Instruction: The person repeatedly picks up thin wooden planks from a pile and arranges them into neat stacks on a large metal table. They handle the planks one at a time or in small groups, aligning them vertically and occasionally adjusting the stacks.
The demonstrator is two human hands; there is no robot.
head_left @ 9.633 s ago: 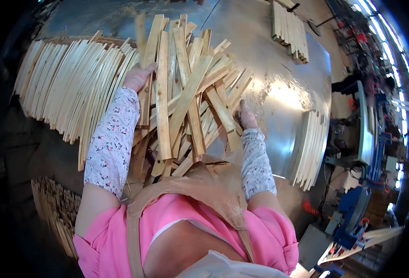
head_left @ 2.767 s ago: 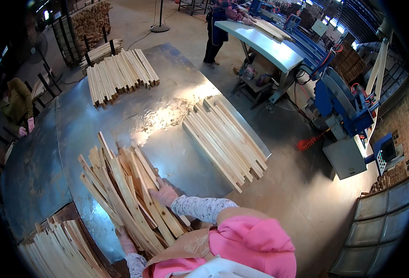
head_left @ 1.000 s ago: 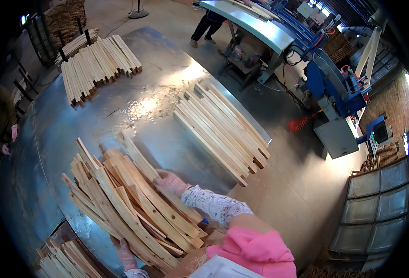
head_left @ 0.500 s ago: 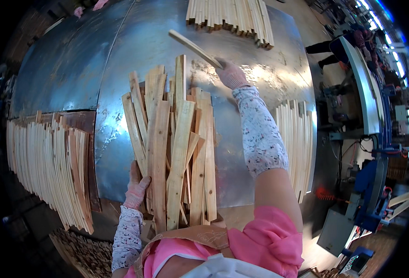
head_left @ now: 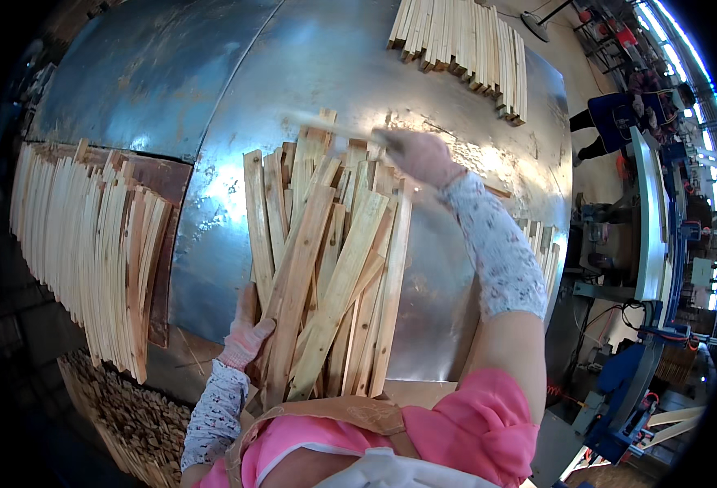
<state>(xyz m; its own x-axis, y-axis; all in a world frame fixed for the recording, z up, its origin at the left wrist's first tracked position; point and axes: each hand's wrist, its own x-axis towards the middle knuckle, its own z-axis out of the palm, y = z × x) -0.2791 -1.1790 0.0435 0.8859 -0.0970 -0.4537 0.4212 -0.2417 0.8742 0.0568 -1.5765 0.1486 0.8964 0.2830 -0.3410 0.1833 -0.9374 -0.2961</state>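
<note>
A heap of loose wooden slats (head_left: pixel 297 285) lies criss-crossed in front of me on a metal-topped table (head_left: pixel 436 301). My left hand (head_left: pixel 246 337), in a pinkish glove, rests against the heap's lower left side, thumb and fingers apart. Beyond the heap on the right, my gloved right hand (head_left: pixel 425 157) is closed around one end of a thin wooden slat (head_left: pixel 326 126). That slat points left over the heap's far end and is smeared by motion, as are the fingers.
Slats stand in rows on the left (head_left: pixel 82 252), at the far right (head_left: pixel 460 57) and beside my right forearm (head_left: pixel 547 252). Below the left row is a stack of wood pieces (head_left: pixel 131 415). A person (head_left: pixel 619 114) stands off right near blue machinery (head_left: pixel 627 390).
The view has shifted, so the table and heap sit differently in it. My right hand has come nearer the heap's far end with its slat; my left hand stays at the heap's side.
</note>
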